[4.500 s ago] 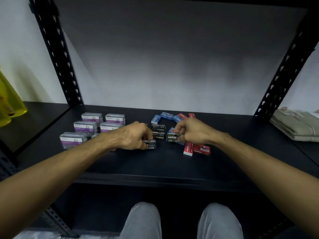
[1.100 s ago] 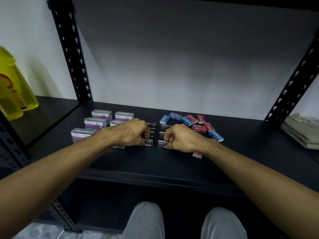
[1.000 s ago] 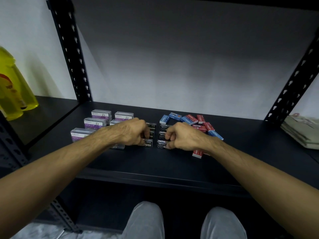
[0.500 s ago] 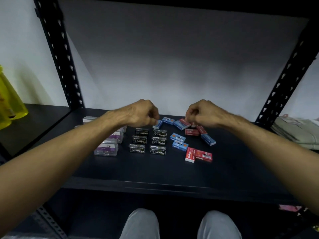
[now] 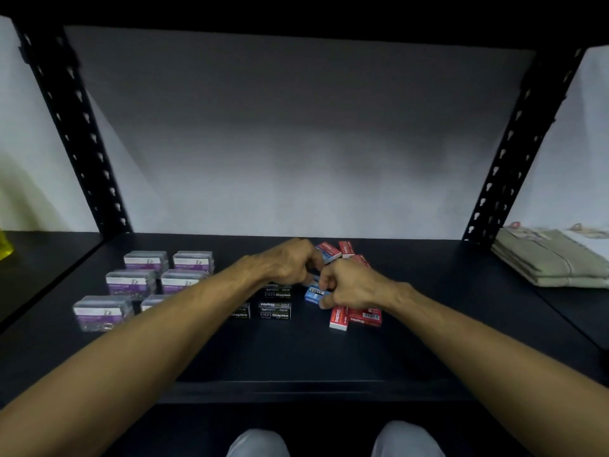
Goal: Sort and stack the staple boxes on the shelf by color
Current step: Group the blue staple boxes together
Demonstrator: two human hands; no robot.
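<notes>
Black staple boxes [image 5: 276,310] lie in rows at the middle of the dark shelf [image 5: 296,354], partly under my left forearm. To their right lie blue staple boxes [image 5: 312,294], with red staple boxes [image 5: 365,316] in front and more red ones [image 5: 346,248] behind. My right hand [image 5: 354,288] pinches the near blue box with thumb and curled fingers. My left hand [image 5: 290,262] hovers just left of it, fingers curled beside a blue and red box [image 5: 328,252]. Whether it holds anything is hidden.
Several clear paper-clip boxes with purple labels [image 5: 131,281] stand in rows at the left. A folded beige cloth [image 5: 553,262] lies on the neighbouring shelf at the right. Black perforated uprights [image 5: 82,136] frame the bay. Something yellow [image 5: 4,247] shows at the left edge.
Both hands let go of the black boxes, rose, and have come down on the blue boxes right of the black rows. The black boxes now lie in neat rows.
</notes>
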